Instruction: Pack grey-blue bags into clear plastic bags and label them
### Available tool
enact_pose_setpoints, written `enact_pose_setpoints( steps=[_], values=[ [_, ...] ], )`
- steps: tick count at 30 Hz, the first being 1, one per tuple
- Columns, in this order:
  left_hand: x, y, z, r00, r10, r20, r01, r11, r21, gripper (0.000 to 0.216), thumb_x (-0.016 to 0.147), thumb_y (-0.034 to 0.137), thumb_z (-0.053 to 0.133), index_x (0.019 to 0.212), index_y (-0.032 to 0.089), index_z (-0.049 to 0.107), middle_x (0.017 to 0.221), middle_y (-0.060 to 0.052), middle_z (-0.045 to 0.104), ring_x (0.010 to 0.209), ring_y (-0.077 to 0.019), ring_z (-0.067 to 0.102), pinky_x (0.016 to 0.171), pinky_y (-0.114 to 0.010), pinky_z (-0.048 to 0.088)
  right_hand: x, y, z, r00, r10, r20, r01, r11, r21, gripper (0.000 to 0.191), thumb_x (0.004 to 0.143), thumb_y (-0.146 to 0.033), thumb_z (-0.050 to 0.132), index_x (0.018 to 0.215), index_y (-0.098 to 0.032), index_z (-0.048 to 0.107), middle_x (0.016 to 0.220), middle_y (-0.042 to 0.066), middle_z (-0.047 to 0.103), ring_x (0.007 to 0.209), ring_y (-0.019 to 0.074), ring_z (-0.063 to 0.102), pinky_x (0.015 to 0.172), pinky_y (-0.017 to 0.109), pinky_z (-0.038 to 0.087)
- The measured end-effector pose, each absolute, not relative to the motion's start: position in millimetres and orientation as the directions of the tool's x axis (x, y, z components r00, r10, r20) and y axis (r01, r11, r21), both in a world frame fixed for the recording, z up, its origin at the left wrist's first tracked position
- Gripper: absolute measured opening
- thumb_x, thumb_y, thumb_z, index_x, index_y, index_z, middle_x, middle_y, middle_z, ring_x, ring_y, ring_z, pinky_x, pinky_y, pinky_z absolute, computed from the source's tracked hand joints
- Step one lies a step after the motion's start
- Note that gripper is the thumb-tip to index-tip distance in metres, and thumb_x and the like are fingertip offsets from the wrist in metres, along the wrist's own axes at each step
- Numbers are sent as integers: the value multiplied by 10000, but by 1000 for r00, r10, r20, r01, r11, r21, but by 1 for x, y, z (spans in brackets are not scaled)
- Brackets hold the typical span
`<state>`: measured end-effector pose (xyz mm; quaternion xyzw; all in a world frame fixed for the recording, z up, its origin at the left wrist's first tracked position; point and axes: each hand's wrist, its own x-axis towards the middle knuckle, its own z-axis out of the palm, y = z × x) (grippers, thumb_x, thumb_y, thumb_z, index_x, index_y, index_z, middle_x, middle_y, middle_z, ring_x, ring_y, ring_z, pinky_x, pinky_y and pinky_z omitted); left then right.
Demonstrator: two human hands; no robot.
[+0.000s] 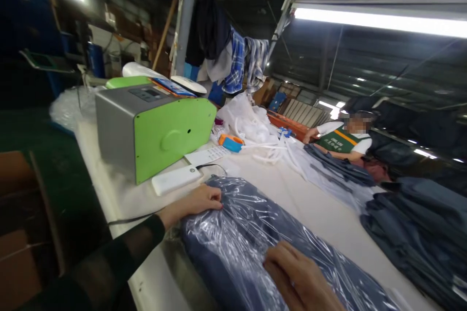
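Flat, both hands on bagged garment.

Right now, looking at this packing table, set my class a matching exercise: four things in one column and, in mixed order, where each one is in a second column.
Things
1. left hand
2. right hand
3. green and grey machine
4. white power bank

Places
A. flat on the table just in front of the machine
B. on the near end of the bagged dark garment, fingers on the plastic
C. at the far left of the table
D. on the far corner of the bagged garment, near the power bank

Pairs: 1-D, 2-B, 3-C, 4-A
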<state>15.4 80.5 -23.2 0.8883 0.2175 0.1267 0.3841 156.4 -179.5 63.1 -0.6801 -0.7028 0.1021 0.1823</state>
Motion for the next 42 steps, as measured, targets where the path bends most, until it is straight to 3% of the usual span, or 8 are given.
enact_pose_setpoints(
  steps=[5, 11, 17, 26, 32, 35, 39, 42],
  values=[
    [16, 84, -28, 858, 509, 73, 278, -578, 767, 193, 758, 345, 557, 658, 187, 510, 612, 53, 520, 664, -136, 488, 781, -297, 325, 141, -86, 62, -161, 987, 29, 897, 158, -413, 191, 936, -241, 388, 780, -204, 494, 763, 1, 534, 717, 132, 516, 644, 259, 370],
    [15, 84, -33, 845, 525, 101, 222, -516, 827, 168, 807, 326, 515, 720, 186, 552, 648, 43, 547, 656, -126, 499, 644, -244, 346, 152, -41, 46, -220, 971, -88, 880, 159, -448, 117, 884, -166, 480, 774, -194, 509, 744, -21, 527, 715, 122, 499, 676, 258, 339],
    [15, 83, -35, 824, 552, 126, 234, -535, 812, 108, 844, 245, 494, 784, 190, 565, 775, 21, 604, 781, -150, 519, 771, -274, 363, 155, -10, 38, -194, 957, -216, 917, 99, -385, 143, 841, -113, 520, 715, -181, 514, 713, -29, 527, 696, 109, 485, 668, 246, 316],
    [16, 80, -37, 812, 572, 116, 301, -580, 757, 169, 910, 211, 403, 921, 198, 571, 901, -21, 634, 872, -183, 534, 888, -343, 380, 154, 10, 19, 103, 946, -306, 940, -194, -282, 91, 698, -201, 681, 674, -188, 594, 622, -32, 572, 620, 122, 523, 573, 238, 317],
    [17, 78, -34, 812, 579, 79, 356, -598, 718, 182, 907, 227, 399, 943, 185, 572, 914, -54, 634, 883, -215, 544, 890, -388, 387, 165, 20, 15, 273, 929, -251, 932, -319, -169, 387, 503, -390, 828, 720, -201, 570, 659, -28, 573, 640, 167, 527, 518, 261, 297],
    [17, 77, -30, 813, 577, 78, 359, -602, 713, 165, 892, 206, 409, 929, 188, 569, 910, -43, 637, 888, -206, 554, 909, -385, 378, 176, 14, 21, 350, 914, -205, 915, -381, -133, 337, 557, -400, 812, 679, -201, 568, 619, -26, 567, 627, 182, 546, 515, 270, 306],
    [17, 79, -32, 813, 574, 92, 348, -607, 714, 164, 883, 216, 416, 940, 193, 568, 929, -35, 645, 897, -196, 557, 918, -370, 368, 162, -16, 25, 384, 922, -45, 915, -387, -115, 73, 851, -232, 566, 873, -178, 610, 832, 40, 644, 794, 192, 596, 682, 301, 414],
    [19, 82, -37, 815, 571, 98, 341, -609, 716, 164, 870, 229, 420, 933, 199, 569, 911, -22, 650, 879, -186, 559, 911, -350, 369, 124, -45, 10, 222, 973, 57, 962, -209, -176, 261, 944, -268, 410, 1077, -163, 608, 1107, 96, 635, 1041, 219, 568, 911, 368, 421]
  ],
)
